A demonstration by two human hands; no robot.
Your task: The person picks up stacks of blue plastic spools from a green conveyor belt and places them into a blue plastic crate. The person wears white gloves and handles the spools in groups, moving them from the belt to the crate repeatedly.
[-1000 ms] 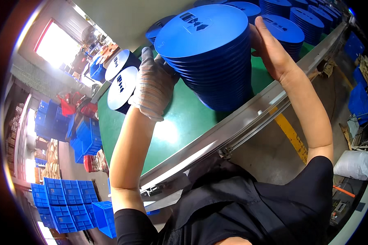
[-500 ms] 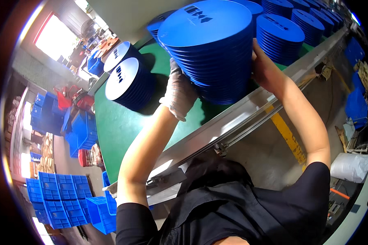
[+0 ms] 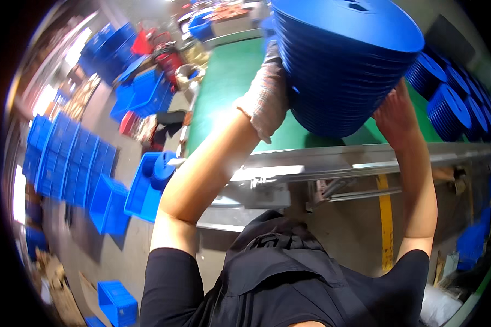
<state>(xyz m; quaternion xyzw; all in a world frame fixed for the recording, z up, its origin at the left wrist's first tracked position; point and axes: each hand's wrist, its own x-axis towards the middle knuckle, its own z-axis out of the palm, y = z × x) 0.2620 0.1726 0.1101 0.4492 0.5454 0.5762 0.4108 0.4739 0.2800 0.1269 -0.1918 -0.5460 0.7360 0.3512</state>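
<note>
A tall stack of blue round discs [image 3: 338,76] is held up over the green conveyor belt [image 3: 229,82], its top face tilted slightly toward me. My left hand [image 3: 270,92], in a light knitted glove with dark fingers, presses against the stack's left side. On the opposite side my right hand [image 3: 393,114] grips the stack low down; its fingertips are hidden behind the discs. More stacks of blue discs [image 3: 447,109] stand on the belt at the right.
A metal rail [image 3: 289,163] runs along the belt's near edge. Blue crates [image 3: 71,158] are piled on the floor at the left, with an open blue bin [image 3: 142,191] beside the belt's end. A yellow line [image 3: 385,223] marks the floor below the rail.
My view has turned left. Both hands still hold the stack, which now appears farther right in the picture. The other stacks have shifted toward the right edge.
</note>
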